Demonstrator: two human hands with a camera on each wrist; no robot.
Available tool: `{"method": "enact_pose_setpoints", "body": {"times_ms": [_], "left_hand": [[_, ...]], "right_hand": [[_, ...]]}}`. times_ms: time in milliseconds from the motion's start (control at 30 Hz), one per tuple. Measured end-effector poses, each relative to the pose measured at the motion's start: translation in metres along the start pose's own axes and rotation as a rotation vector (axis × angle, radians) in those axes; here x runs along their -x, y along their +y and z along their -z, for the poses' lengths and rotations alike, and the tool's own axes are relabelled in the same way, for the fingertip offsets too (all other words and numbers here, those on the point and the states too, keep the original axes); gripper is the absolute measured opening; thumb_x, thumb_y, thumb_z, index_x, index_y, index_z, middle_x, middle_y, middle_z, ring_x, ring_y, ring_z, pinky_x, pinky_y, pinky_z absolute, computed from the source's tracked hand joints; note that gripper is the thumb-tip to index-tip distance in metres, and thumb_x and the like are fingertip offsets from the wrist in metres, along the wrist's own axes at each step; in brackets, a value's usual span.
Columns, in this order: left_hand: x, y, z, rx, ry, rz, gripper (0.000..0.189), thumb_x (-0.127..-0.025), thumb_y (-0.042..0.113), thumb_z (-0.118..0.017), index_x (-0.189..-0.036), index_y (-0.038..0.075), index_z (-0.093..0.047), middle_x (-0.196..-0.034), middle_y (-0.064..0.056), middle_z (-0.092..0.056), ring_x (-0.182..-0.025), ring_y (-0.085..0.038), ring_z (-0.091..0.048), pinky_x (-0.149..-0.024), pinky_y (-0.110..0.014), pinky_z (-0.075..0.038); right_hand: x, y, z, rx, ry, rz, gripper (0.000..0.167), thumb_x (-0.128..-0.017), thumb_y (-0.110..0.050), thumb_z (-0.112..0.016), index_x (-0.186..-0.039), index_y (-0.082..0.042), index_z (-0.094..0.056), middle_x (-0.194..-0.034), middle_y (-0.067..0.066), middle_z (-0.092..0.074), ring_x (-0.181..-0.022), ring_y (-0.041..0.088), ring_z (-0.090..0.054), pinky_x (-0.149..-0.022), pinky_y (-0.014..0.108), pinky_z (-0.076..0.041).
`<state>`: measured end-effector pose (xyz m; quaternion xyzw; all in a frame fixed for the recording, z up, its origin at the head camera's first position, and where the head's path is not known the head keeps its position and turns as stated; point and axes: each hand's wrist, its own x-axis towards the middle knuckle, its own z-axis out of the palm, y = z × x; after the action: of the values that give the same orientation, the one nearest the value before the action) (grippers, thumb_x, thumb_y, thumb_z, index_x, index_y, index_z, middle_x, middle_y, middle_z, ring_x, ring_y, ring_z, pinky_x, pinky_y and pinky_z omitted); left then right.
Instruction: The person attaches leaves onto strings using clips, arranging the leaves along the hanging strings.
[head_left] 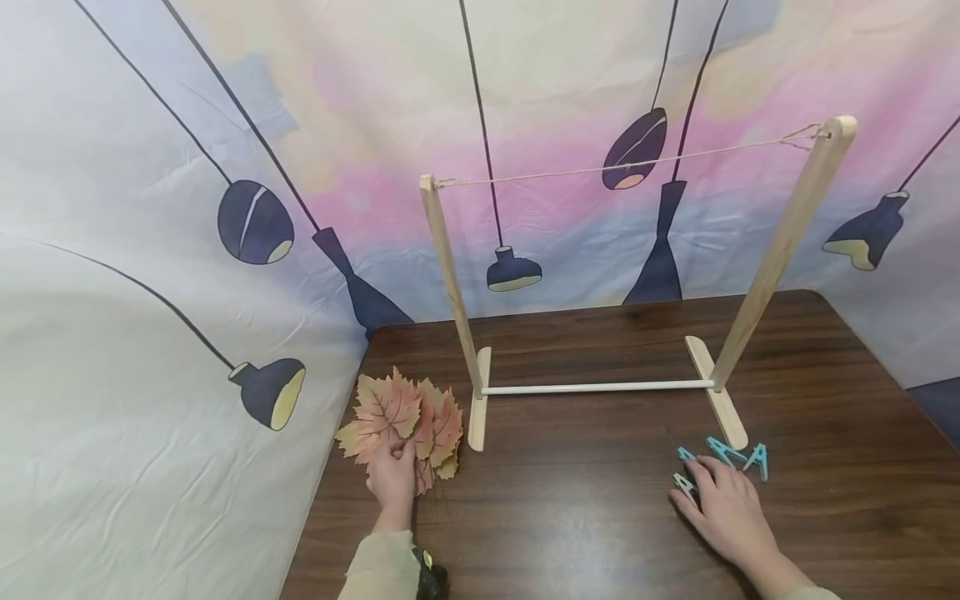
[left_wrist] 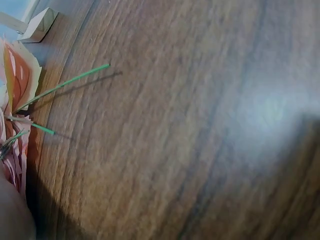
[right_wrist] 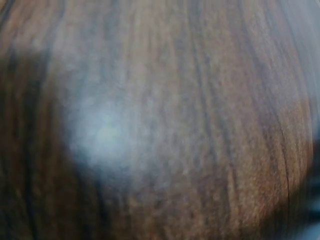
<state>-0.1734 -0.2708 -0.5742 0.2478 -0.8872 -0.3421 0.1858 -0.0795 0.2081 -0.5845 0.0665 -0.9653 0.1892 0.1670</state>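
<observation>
In the head view, my left hand pinches the lower edge of an artificial maple leaf in a pile of orange-pink leaves on the table's left side. The left wrist view catches leaf edges, thin green stems and a bit of the hand at the lower left. My right hand lies over the table at the right, fingers slightly bent and spread. Its thumb and index finger are beside a pale clothespin; blue clothespins lie just beyond the fingertips. The right wrist view has mostly blurred tabletop.
A wooden stand with two upright posts rises at the back of the brown table. Twine runs between the post tops, and a white rod joins the feet. A lamp-patterned cloth hangs behind.
</observation>
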Motion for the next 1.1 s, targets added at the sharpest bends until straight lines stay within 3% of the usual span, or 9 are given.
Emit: {"method": "enact_pose_setpoints", "body": {"times_ms": [200,667,1100], "left_hand": [[0.000,0.003,-0.003,-0.006,0.017,0.025,0.021,-0.084,0.025,-0.066,-0.089,0.005,-0.068,-0.081,-0.009,-0.063,-0.086,-0.031,-0.054,-0.076,-0.049,-0.029],[-0.003,0.012,0.000,-0.061,0.005,0.102,0.025,-0.091,0.024,-0.053,-0.087,0.004,-0.068,-0.085,-0.014,-0.067,-0.084,-0.037,-0.058,-0.072,-0.051,-0.032],[-0.008,0.015,-0.005,-0.053,0.050,0.119,0.017,-0.091,0.024,-0.056,-0.095,0.008,-0.061,-0.089,-0.012,-0.064,-0.086,-0.036,-0.057,-0.076,-0.052,-0.031]], "right_hand": [[0.002,0.000,-0.002,-0.011,0.009,-0.003,0.053,-0.081,-0.039,-0.069,-0.116,0.000,-0.058,-0.115,0.023,-0.051,-0.107,0.042,-0.046,-0.084,0.059,-0.032],[0.001,-0.001,-0.002,-0.011,-0.008,-0.024,0.053,-0.082,-0.038,-0.069,-0.117,0.000,-0.057,-0.117,0.024,-0.049,-0.108,0.042,-0.045,-0.085,0.060,-0.031],[0.003,0.003,-0.007,-0.007,0.007,-0.016,0.053,-0.082,-0.037,-0.069,-0.119,-0.001,-0.056,-0.118,0.023,-0.049,-0.109,0.042,-0.044,-0.086,0.060,-0.031]]}}
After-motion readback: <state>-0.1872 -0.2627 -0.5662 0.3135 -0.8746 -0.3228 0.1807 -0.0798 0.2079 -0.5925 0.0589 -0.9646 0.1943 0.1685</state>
